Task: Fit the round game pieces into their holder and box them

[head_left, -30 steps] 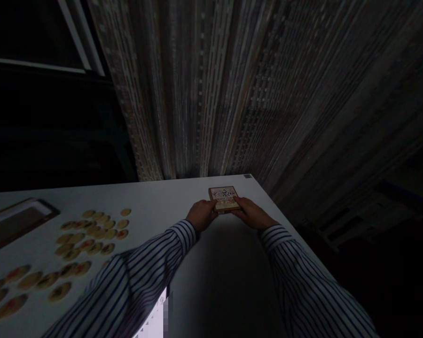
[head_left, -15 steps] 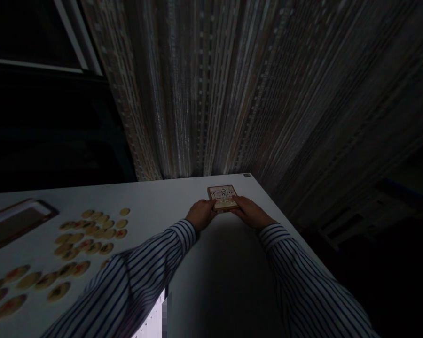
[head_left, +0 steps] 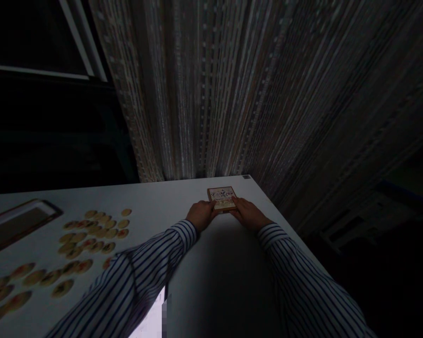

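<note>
A small flat box [head_left: 222, 196] with a pale patterned lid and a wooden rim lies near the far right corner of a white table [head_left: 155, 206]. My left hand [head_left: 201, 216] grips its near left side and my right hand [head_left: 247, 213] grips its near right side, fingers curled around the edges. Both arms wear striped sleeves and stretch out across the table. The scene is dim.
Several round tan discs [head_left: 91, 232] with red marks lie scattered on the left of the table. An open dark tray [head_left: 17, 224] with a brown rim sits at the far left. A striped curtain [head_left: 232, 94] hangs behind; the table's right edge drops off beside my right arm.
Both hands and the box have shifted slightly farther away along the table; the grip stays the same.
</note>
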The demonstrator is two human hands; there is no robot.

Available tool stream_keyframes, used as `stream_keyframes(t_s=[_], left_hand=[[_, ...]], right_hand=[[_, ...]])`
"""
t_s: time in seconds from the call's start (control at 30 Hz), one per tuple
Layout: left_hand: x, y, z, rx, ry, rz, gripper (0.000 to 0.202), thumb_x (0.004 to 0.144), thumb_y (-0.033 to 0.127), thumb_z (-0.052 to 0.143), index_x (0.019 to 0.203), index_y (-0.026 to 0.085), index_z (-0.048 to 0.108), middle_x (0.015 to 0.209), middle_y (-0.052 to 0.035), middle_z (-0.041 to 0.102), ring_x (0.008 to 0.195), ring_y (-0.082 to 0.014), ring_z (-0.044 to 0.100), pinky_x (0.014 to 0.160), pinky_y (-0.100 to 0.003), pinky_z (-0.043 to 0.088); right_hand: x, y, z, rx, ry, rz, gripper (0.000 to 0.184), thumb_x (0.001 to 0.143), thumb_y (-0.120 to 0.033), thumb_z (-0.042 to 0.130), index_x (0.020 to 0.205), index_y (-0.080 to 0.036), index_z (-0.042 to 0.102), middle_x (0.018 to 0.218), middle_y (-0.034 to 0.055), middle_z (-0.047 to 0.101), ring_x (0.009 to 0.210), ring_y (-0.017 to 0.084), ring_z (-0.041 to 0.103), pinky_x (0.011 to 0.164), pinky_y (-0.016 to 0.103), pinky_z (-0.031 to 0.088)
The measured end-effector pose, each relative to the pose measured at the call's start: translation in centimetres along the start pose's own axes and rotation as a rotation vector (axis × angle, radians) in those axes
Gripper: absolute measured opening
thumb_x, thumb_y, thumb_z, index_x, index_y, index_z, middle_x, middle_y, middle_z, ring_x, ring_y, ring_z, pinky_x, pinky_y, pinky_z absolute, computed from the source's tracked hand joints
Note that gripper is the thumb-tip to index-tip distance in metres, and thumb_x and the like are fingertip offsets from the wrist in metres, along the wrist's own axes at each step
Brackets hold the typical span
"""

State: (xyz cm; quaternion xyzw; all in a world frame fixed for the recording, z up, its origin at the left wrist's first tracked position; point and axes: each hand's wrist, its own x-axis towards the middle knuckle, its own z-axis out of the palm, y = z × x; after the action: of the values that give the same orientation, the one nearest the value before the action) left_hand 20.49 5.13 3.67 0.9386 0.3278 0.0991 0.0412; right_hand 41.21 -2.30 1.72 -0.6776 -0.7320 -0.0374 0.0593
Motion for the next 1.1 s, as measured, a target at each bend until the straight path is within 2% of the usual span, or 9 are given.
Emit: stream_keyframes(t_s=[0.17, 0.3, 0.4, 0.5, 0.63, 0.73, 0.83, 0.93, 1.1], left_hand=[[0.0, 0.1, -0.6, 0.091, 0.057, -0.008, 0.041, 0.084, 0.043, 0.043, 0.114, 0.017, 0.055, 0.101, -0.0142, 0.061, 0.095, -0.0279, 0.056, 0.078, -0.039, 0.045], [0.8, -0.3, -0.6, 0.067, 0.101, 0.085, 0.041, 0.084, 0.046, 0.042, 0.104, 0.016, 0.06, 0.119, -0.0156, 0.052, 0.111, -0.0283, 0.047, 0.088, -0.04, 0.041], [1.8, -0.6, -0.4, 0.025, 0.085, 0.098, 0.037, 0.088, 0.042, 0.036, 0.099, 0.015, 0.059, 0.117, -0.0144, 0.054, 0.112, -0.0259, 0.046, 0.092, -0.04, 0.039], [2.6, -0.8, -0.4, 0.019, 0.073, 0.098, 0.034, 0.087, 0.037, 0.037, 0.103, 0.014, 0.057, 0.107, -0.0142, 0.058, 0.104, -0.0247, 0.052, 0.09, -0.039, 0.04], [3.1, -1.4, -0.2, 0.004, 0.039, 0.082, 0.048, 0.082, 0.045, 0.044, 0.114, 0.01, 0.052, 0.118, -0.0172, 0.053, 0.11, -0.0268, 0.05, 0.094, -0.038, 0.038], [3.2, -2.1, 0.3, -0.033, -0.027, 0.028, 0.068, 0.081, 0.054, 0.04, 0.13, 0.007, 0.038, 0.137, -0.0205, 0.037, 0.125, -0.0297, 0.037, 0.1, -0.041, 0.032], [3.3, -2.5, 0.7, -0.053, -0.102, -0.023, 0.077, 0.082, 0.059, 0.033, 0.137, 0.006, 0.027, 0.146, -0.0199, 0.022, 0.133, -0.0295, 0.025, 0.104, -0.042, 0.026], [3.3, -2.6, 0.8, -0.043, -0.13, -0.03, 0.079, 0.081, 0.061, 0.031, 0.139, 0.007, 0.025, 0.147, -0.0179, 0.021, 0.134, -0.0281, 0.023, 0.106, -0.04, 0.022], [3.2, -2.6, 0.6, -0.044, -0.145, -0.052, 0.081, 0.079, 0.067, 0.027, 0.14, 0.013, 0.024, 0.148, -0.014, 0.019, 0.134, -0.0279, 0.022, 0.106, -0.045, 0.021]], right_hand=[[0.4, -0.2, 0.2, 0.002, 0.058, 0.021, 0.065, 0.088, -0.05, 0.034, 0.139, -0.011, 0.029, 0.144, 0.0196, 0.028, 0.131, 0.03, 0.026, 0.1, 0.046, 0.031], [0.7, -0.8, 0.5, 0.016, 0.062, -0.02, 0.058, 0.091, -0.042, 0.029, 0.137, -0.008, 0.031, 0.144, 0.0178, 0.028, 0.132, 0.026, 0.026, 0.101, 0.043, 0.03], [0.5, -1.2, 0.2, -0.001, 0.055, -0.001, 0.057, 0.091, -0.041, 0.03, 0.137, -0.008, 0.033, 0.144, 0.0168, 0.029, 0.131, 0.026, 0.027, 0.102, 0.044, 0.029], [0.5, -1.4, -0.5, -0.021, 0.043, 0.019, 0.054, 0.091, -0.042, 0.03, 0.134, -0.012, 0.037, 0.143, 0.0139, 0.033, 0.13, 0.028, 0.028, 0.102, 0.049, 0.025], [1.9, -1.6, -1.5, 0.0, 0.057, 0.02, 0.047, 0.093, -0.037, 0.024, 0.128, -0.015, 0.045, 0.139, 0.0124, 0.04, 0.13, 0.024, 0.029, 0.104, 0.048, 0.021], [3.7, -1.8, -1.6, 0.081, 0.004, 0.019, 0.049, 0.093, -0.033, 0.022, 0.136, -0.015, 0.034, 0.145, 0.0107, 0.03, 0.133, 0.022, 0.023, 0.104, 0.047, 0.022], [5.3, -2.1, -1.2, 0.145, -0.06, 0.025, 0.051, 0.092, -0.032, 0.021, 0.14, -0.015, 0.027, 0.147, 0.0094, 0.025, 0.135, 0.023, 0.018, 0.105, 0.047, 0.02], [6.1, -2.0, -0.8, 0.171, -0.089, 0.034, 0.053, 0.092, -0.034, 0.019, 0.141, -0.015, 0.025, 0.148, 0.0084, 0.021, 0.136, 0.023, 0.014, 0.106, 0.048, 0.017], [6.1, -1.3, -0.1, 0.195, -0.088, 0.051, 0.056, 0.091, -0.04, 0.017, 0.142, -0.015, 0.024, 0.149, 0.0081, 0.019, 0.137, 0.022, 0.011, 0.107, 0.046, 0.016]])
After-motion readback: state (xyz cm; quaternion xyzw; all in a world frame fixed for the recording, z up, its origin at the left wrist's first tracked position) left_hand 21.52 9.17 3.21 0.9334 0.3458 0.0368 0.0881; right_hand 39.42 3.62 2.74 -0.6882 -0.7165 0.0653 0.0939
